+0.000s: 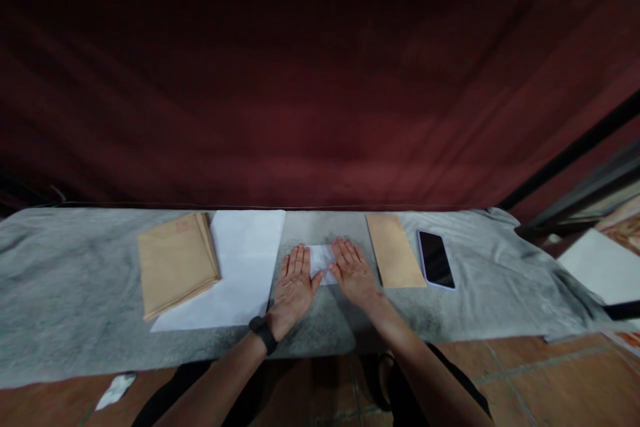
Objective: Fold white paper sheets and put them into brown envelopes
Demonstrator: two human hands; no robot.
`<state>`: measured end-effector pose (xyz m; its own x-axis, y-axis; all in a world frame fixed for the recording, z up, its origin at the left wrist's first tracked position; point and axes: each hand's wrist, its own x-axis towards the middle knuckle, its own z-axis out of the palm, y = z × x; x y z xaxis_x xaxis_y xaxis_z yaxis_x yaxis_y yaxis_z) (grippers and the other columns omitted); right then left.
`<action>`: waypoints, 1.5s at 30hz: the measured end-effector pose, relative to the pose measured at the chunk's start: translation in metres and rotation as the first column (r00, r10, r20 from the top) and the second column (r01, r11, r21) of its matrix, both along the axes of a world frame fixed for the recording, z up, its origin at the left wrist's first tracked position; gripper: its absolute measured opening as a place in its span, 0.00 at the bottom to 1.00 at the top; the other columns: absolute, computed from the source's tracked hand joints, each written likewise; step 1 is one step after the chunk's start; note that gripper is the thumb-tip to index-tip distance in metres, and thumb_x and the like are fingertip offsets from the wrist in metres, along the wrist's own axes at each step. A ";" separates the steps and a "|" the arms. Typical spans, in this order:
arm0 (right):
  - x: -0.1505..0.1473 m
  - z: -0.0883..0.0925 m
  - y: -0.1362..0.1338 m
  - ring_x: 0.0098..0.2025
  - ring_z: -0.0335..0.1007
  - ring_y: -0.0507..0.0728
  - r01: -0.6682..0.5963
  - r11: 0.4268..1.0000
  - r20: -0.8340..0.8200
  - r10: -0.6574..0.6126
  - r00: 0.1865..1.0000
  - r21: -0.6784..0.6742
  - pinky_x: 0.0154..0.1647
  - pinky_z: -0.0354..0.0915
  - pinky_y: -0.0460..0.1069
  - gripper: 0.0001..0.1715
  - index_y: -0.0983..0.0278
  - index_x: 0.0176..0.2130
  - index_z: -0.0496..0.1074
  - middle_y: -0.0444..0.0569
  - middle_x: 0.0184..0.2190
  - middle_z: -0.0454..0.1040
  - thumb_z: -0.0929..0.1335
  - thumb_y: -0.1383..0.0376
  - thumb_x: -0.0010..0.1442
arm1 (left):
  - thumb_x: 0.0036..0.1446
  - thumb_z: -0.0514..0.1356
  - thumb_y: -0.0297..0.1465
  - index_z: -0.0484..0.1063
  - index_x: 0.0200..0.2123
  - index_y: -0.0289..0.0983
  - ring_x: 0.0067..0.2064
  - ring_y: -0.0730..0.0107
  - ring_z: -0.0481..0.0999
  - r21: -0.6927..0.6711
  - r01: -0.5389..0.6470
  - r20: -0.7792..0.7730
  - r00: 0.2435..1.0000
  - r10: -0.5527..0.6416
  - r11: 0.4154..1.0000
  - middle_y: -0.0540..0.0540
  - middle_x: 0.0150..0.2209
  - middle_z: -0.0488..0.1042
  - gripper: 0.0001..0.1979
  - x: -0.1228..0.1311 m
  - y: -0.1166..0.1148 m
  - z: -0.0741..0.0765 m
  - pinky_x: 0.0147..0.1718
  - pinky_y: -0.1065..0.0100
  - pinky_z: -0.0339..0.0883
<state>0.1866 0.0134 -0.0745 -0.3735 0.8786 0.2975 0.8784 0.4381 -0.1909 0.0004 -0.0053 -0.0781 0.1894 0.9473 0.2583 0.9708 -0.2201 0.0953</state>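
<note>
My left hand and my right hand both lie flat, fingers stretched out, on a small folded white paper in the middle of the grey cloth-covered table. Only the paper's centre shows between the hands. A black band sits on my left wrist. A white sheet stack lies just left of my left hand. A single brown envelope lies just right of my right hand.
A pile of brown envelopes rests at the left, partly over the white sheets. A black phone lies right of the single envelope. Dark red curtain hangs behind the table. A crumpled white scrap lies on the tiled floor.
</note>
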 end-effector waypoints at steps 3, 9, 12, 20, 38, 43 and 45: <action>-0.007 -0.004 -0.009 0.71 0.48 0.59 -0.102 0.995 -0.006 0.102 0.995 -0.007 0.71 0.47 0.60 0.31 0.63 0.69 0.55 0.52 0.70 0.54 0.56 0.55 0.73 | 0.68 0.43 0.43 0.55 0.68 0.26 0.71 0.52 0.53 0.022 -0.013 0.008 1.000 0.013 1.000 0.30 0.68 0.57 0.34 0.001 0.000 -0.002 0.67 0.49 0.50; -0.006 -0.012 -0.012 0.71 0.51 0.59 0.004 1.000 -0.002 -0.004 1.000 -0.024 0.70 0.49 0.60 0.30 0.62 0.69 0.56 0.53 0.69 0.55 0.58 0.56 0.72 | 0.68 0.43 0.42 0.55 0.67 0.26 0.70 0.52 0.55 0.055 -0.019 0.011 1.000 0.019 0.998 0.30 0.68 0.57 0.33 0.001 -0.002 0.001 0.66 0.50 0.52; -0.007 -0.014 -0.011 0.71 0.50 0.61 0.066 0.998 0.004 -0.066 0.998 -0.018 0.70 0.48 0.60 0.32 0.64 0.69 0.55 0.55 0.69 0.55 0.58 0.55 0.72 | 0.68 0.44 0.42 0.55 0.67 0.24 0.70 0.52 0.56 0.031 -0.048 -0.010 0.999 0.049 0.998 0.30 0.68 0.58 0.33 0.002 -0.003 0.004 0.67 0.51 0.52; -0.011 -0.008 -0.014 0.70 0.51 0.66 0.185 0.982 0.059 -0.183 0.981 -0.029 0.68 0.47 0.62 0.33 0.67 0.69 0.56 0.60 0.70 0.54 0.57 0.54 0.72 | 0.67 0.45 0.39 0.56 0.67 0.22 0.71 0.52 0.53 -0.043 -0.072 -0.034 0.997 0.071 0.996 0.29 0.68 0.57 0.32 0.008 -0.004 0.013 0.68 0.53 0.47; -0.009 0.002 -0.013 0.69 0.53 0.63 0.249 0.955 0.004 -0.252 0.968 -0.161 0.67 0.49 0.58 0.31 0.67 0.68 0.58 0.58 0.69 0.57 0.59 0.59 0.70 | 0.67 0.47 0.44 0.58 0.68 0.33 0.71 0.51 0.52 -0.049 0.050 -0.031 0.998 -0.051 0.998 0.35 0.70 0.55 0.31 0.001 -0.009 0.013 0.68 0.49 0.44; 0.001 0.019 -0.009 0.56 0.69 0.63 0.410 0.879 -0.017 -0.427 0.904 -0.245 0.56 0.62 0.54 0.31 0.72 0.64 0.61 0.63 0.57 0.72 0.62 0.64 0.65 | 0.67 0.47 0.45 0.58 0.67 0.30 0.71 0.49 0.52 -0.016 0.006 -0.022 1.000 -0.006 1.000 0.31 0.70 0.54 0.33 0.004 -0.010 0.007 0.67 0.49 0.45; 0.006 0.023 -0.003 0.49 0.72 0.62 0.401 0.874 0.004 -0.416 0.909 -0.273 0.51 0.65 0.52 0.26 0.72 0.60 0.67 0.61 0.49 0.76 0.62 0.65 0.65 | 0.67 0.48 0.45 0.58 0.67 0.28 0.71 0.48 0.52 -0.007 -0.018 -0.016 1.000 0.018 1.000 0.30 0.69 0.54 0.34 0.006 -0.010 0.005 0.67 0.49 0.45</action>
<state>0.1929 0.0100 -0.0518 0.0454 0.9980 0.0449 0.9536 -0.0299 -0.2994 0.0068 -0.0156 -0.0730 0.1764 0.9525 0.2483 0.9760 -0.2020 0.0814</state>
